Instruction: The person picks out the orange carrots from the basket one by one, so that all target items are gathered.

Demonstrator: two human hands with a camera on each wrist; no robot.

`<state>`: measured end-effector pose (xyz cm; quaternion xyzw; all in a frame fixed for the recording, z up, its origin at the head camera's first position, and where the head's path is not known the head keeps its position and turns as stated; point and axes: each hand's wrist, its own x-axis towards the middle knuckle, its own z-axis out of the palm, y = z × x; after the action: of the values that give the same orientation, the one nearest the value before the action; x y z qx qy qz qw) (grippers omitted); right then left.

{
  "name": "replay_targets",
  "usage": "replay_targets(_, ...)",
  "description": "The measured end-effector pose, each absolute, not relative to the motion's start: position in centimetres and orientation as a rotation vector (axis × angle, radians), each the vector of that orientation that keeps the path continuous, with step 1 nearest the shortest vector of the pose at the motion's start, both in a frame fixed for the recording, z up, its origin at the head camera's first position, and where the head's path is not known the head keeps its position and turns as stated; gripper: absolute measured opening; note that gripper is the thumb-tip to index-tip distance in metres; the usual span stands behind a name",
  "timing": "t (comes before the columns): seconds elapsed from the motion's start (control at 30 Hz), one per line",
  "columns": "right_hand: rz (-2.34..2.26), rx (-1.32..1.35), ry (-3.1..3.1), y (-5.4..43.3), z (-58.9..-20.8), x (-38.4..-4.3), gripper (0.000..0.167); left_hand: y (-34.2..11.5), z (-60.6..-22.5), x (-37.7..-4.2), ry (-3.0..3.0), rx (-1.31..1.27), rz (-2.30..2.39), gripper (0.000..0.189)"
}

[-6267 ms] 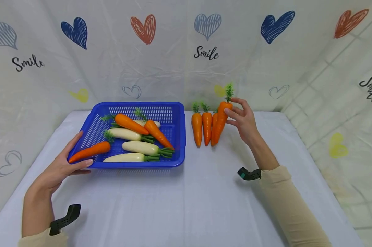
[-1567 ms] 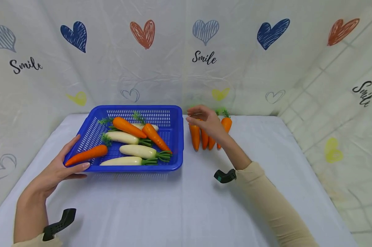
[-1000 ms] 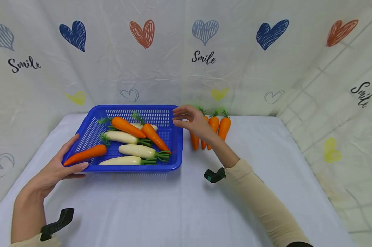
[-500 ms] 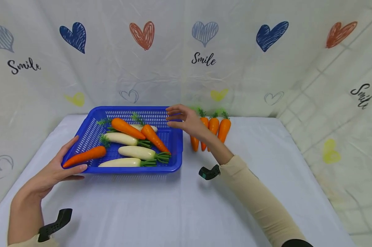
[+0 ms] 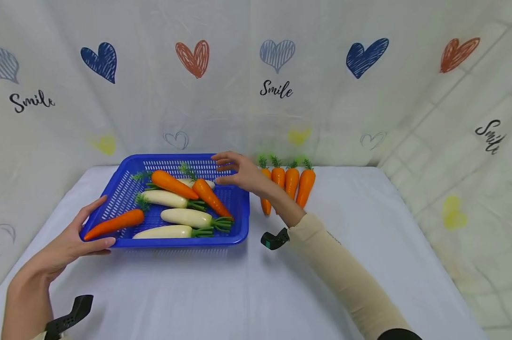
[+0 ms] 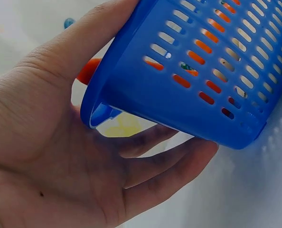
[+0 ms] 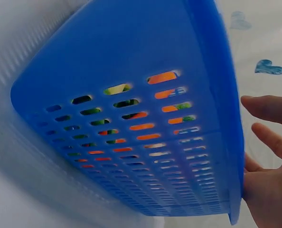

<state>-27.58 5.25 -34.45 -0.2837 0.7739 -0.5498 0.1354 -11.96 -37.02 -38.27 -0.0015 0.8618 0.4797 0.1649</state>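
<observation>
A blue slatted plastic basket [image 5: 244, 231] stands on the left of the table. Inside it lie several white radishes [image 5: 185, 217] with green stems and three orange carrots [image 5: 175, 184]. My left hand [image 5: 71, 243] grips the basket's front left corner; the left wrist view shows its thumb and fingers around the rim [image 6: 91, 102]. Over the basket's right rear part is my right hand [image 5: 239, 172], its fingers extended and holding nothing. In the right wrist view its fingertips show beyond the basket's rim. Several more carrots [image 5: 291, 183] lie in a row right of the basket, partly hidden by my right forearm.
White cloth covers the table [image 5: 349, 208]. Behind it hangs a pale curtain [image 5: 230, 108] printed with hearts and "Smile", close to the basket's back rim and the carrots' leaves. Black camera mounts [image 5: 274, 239] stick out from both wrists.
Earlier my right hand held a carrot at the row; that carrot now lies at the row's right end. The emptied hand has moved left over the basket. My left hand keeps its grip.
</observation>
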Motion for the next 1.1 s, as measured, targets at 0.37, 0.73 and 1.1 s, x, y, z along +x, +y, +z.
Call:
replay_targets(0.37,-1.456,-0.837,2.254,3.8,-34.1,-28.0,0.064,-37.1,-37.9,-12.5,2.440,0.016,1.356,0.109)
replay_targets(0.73,-1.346,-0.800,2.245,3.4,-34.4,-28.2,0.067,-36.3,-37.9,-13.1,2.393,-0.002,1.389,0.109)
replay_targets(1.1,-1.276,-0.757,2.148,2.3,-34.4,-28.4,0.070,-36.8,-38.2,-12.8,2.365,0.009,1.386,0.109)
